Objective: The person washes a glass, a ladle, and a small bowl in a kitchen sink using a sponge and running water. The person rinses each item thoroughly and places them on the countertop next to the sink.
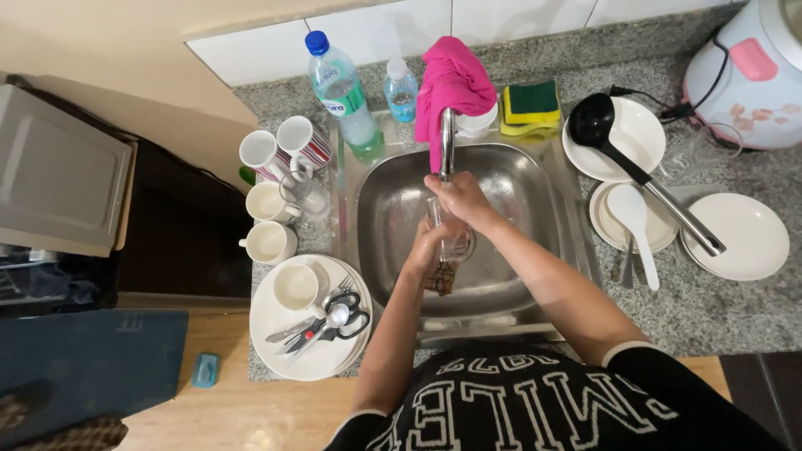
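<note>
- Stainless steel sink sits in the middle of the granite tabletop, and we have both hands over its basin, under the faucet that has a pink cloth draped over it.
- Our left hand is wrapped around the lower part of a clear drinking glass, gripping it from below.
- Our right hand is closed over the top of the same glass, fingers curled around its rim.
- We judge this to be the washing or rinsing step for the glass; whether water is running we cannot tell.
- On our left stand four mugs and a white plate carrying a cup, scissors and cutlery.
- On our right lie white plates, a black ladle and a white spoon; a yellow-green sponge rests behind the sink.
- Next, as we see it, comes turning the glass to clean all round, then setting it down on a free spot; wet glass is slippery, so a firm two-handed hold matters.
</note>
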